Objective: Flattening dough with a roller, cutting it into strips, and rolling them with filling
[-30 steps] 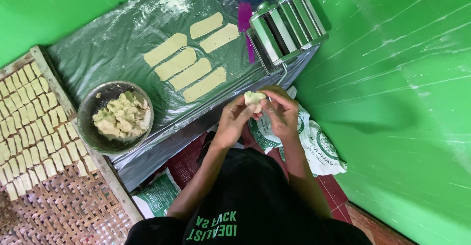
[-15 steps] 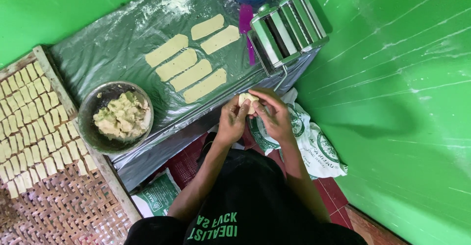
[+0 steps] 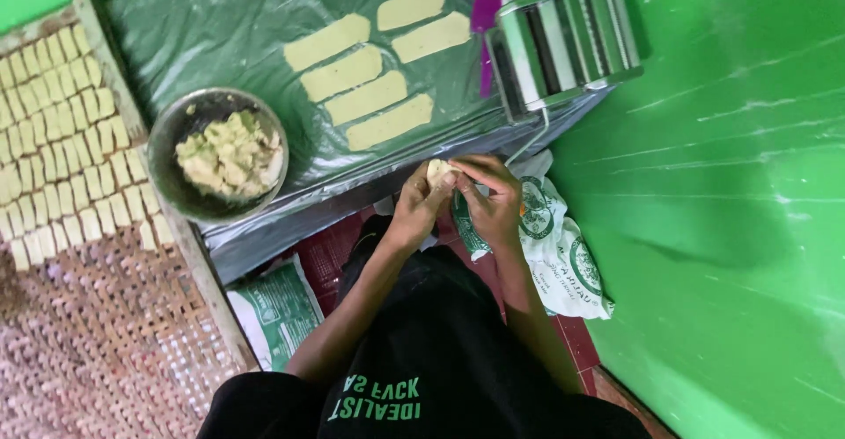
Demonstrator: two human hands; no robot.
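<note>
Dough piece (image 3: 437,173) sits pinched between both hands' fingers (image 3: 466,175) (closed around it).

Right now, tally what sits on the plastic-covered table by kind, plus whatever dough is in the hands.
Flat dough strips: 6
Metal bowl of dough lumps: 1
Roller machine: 1
Purple scraper: 1
Dough piece held by left hand and right hand: 1
Total: 10
</note>
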